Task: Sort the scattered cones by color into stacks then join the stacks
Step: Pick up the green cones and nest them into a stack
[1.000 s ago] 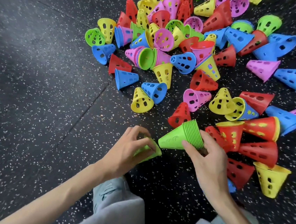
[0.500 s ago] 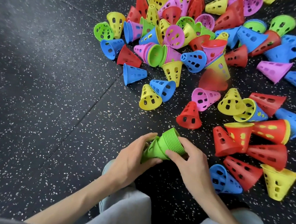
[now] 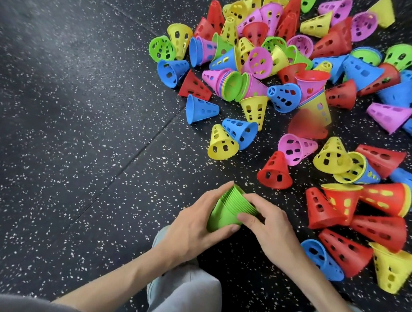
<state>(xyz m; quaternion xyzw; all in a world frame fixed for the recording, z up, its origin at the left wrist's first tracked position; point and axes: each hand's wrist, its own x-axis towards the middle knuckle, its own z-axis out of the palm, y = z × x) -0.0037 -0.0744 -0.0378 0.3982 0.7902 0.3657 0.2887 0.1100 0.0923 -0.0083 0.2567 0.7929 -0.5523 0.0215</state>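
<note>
Now both hands clamp the green stack (image 3: 232,207) just ahead of the knees: the left hand (image 3: 192,228) wraps its narrow end, the right hand (image 3: 268,226) pinches the rims. Its axis tilts up-right, toward loose green cones far across the pile (image 3: 297,76).

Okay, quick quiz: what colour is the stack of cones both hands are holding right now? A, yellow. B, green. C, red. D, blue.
B: the left hand and right hand both grip the green stack, its nested rims all green.
</note>
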